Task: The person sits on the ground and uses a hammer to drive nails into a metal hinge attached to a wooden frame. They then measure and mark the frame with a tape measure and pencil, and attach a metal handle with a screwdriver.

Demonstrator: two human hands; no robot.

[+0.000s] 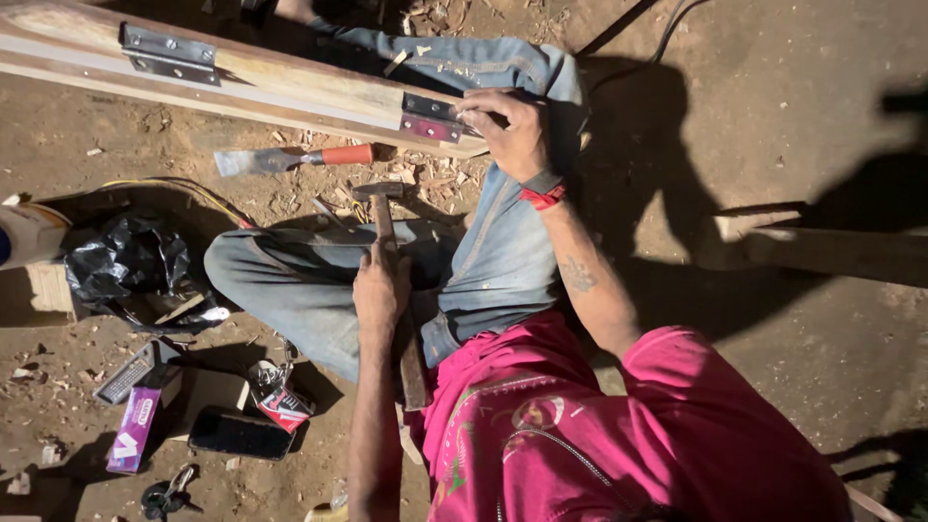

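My left hand (pixel 380 290) grips the wooden handle of a hammer (pixel 378 193), whose metal head points up over my bent knee. At the near end of a long wooden plank (pixel 290 87), my right hand (pixel 512 130), with a red band at the wrist, pinches the edge of a metal hinge (pixel 430 118). A second hinge (pixel 169 53) is fixed further left on the same plank. I sit on the dirt floor in jeans and a pink shirt, and the plank rests across my legs.
A chisel with an orange handle (pixel 290 158) lies below the plank among wood shavings. At left are a black plastic bag (pixel 130 261), a dark phone (pixel 240 433), a purple box (pixel 135 425), a red packet (pixel 282 406) and keys (pixel 169 493). Another timber piece (pixel 831 246) lies at right.
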